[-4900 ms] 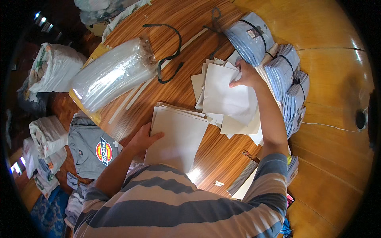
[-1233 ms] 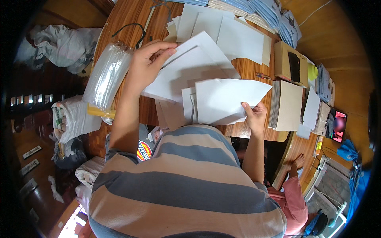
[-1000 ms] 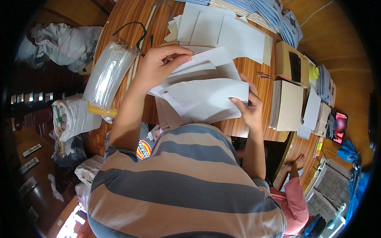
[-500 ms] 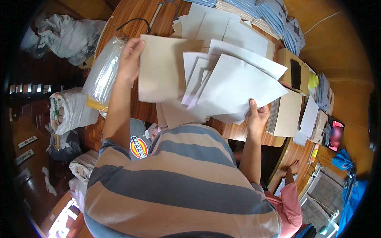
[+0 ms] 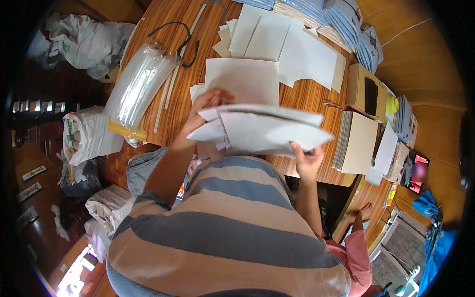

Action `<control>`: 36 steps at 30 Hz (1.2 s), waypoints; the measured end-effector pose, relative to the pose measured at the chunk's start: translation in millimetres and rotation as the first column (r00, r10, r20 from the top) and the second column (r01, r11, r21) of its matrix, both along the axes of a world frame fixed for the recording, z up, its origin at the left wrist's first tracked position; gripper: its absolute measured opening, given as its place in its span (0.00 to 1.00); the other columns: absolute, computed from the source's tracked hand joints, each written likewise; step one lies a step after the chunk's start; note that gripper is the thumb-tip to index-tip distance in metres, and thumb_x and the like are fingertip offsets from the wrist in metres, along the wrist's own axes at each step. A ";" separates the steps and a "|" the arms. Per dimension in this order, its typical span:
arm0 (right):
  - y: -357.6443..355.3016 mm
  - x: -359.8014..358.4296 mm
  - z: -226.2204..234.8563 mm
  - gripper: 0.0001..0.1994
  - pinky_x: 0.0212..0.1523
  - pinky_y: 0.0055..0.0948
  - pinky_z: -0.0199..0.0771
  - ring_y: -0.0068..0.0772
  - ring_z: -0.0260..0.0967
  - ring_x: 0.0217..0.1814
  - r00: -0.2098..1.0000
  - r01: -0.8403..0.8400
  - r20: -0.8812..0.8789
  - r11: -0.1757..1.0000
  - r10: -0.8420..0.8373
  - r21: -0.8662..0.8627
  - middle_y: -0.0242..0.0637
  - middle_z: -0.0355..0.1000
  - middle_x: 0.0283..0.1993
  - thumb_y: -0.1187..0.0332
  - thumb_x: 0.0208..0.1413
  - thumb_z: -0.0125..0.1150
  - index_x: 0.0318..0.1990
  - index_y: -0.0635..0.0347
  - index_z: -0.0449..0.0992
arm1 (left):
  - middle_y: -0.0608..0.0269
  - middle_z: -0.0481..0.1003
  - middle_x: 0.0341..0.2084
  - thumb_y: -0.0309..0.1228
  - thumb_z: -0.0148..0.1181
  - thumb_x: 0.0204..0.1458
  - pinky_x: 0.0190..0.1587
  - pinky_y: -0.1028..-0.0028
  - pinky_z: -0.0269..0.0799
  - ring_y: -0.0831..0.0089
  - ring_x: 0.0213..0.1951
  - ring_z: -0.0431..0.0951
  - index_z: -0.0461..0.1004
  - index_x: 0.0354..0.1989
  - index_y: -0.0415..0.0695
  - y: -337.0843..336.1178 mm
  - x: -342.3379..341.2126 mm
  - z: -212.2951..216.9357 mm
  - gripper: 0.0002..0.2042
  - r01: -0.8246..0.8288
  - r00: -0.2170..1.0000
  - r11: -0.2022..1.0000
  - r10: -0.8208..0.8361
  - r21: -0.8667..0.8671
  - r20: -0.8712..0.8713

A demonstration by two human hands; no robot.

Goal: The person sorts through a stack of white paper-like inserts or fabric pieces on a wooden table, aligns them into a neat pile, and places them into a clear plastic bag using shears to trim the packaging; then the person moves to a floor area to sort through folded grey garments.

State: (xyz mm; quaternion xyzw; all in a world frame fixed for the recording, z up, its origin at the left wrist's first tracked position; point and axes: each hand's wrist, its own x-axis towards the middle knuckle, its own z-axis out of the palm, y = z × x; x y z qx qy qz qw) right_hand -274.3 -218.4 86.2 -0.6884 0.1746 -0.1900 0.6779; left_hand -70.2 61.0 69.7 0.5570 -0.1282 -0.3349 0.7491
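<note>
Step, as judged: handling loose white paper sheets (image 5: 267,132) above the tabletop (image 5: 316,101) | next move seems to call for steadying their uneven edges | right grip (image 5: 308,161): closed on their right end, thumb uppermost | left grip (image 5: 212,101): fingers curled, blurred at their left end; hold unclear

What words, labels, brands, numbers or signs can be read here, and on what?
Nothing clearly legible.
Held pale sheets: no print visible.
Grey garment: edge of a red-and-blue print, mostly hidden, unreadable.
White bag: green marks, too small to read.
Small yellow-and-white box: marks too small to read.
Lit screen: blurred, no text readable.
</note>
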 end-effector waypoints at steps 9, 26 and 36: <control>32.9 -20.4 -1.1 0.30 0.55 0.33 0.76 0.31 0.73 0.54 0.972 -0.063 -0.217 0.990 0.089 0.124 0.43 0.74 0.52 0.76 0.45 0.80 0.54 0.66 0.68 | 0.49 0.81 0.41 0.44 0.71 0.52 0.48 0.63 0.79 0.60 0.44 0.81 0.77 0.46 0.34 7.3 -106.3 -3.5 0.25 -0.027 0.995 0.969 0.001 0.245 0.104; 14.7 97.7 13.3 0.61 0.62 0.48 0.72 0.47 0.74 0.59 0.597 -0.791 0.290 0.489 0.748 0.367 0.48 0.74 0.56 0.13 0.45 0.37 0.57 0.72 0.73 | 0.55 0.82 0.41 0.19 0.75 0.46 0.51 0.67 0.79 0.70 0.44 0.82 0.77 0.47 0.32 85.1 -76.6 29.0 0.19 -0.536 0.805 0.844 0.521 -0.031 0.285; 1.2 268.6 -72.8 0.26 0.60 0.44 0.70 0.52 0.74 0.51 0.900 -0.418 -0.350 0.290 0.259 -0.861 0.47 0.77 0.46 0.54 0.44 0.78 0.47 0.61 0.81 | 0.51 0.74 0.54 0.27 0.66 0.56 0.58 0.61 0.74 0.60 0.56 0.76 0.61 0.66 0.36 145.9 -61.6 -58.2 0.30 -0.760 0.644 0.649 0.751 -0.013 -0.145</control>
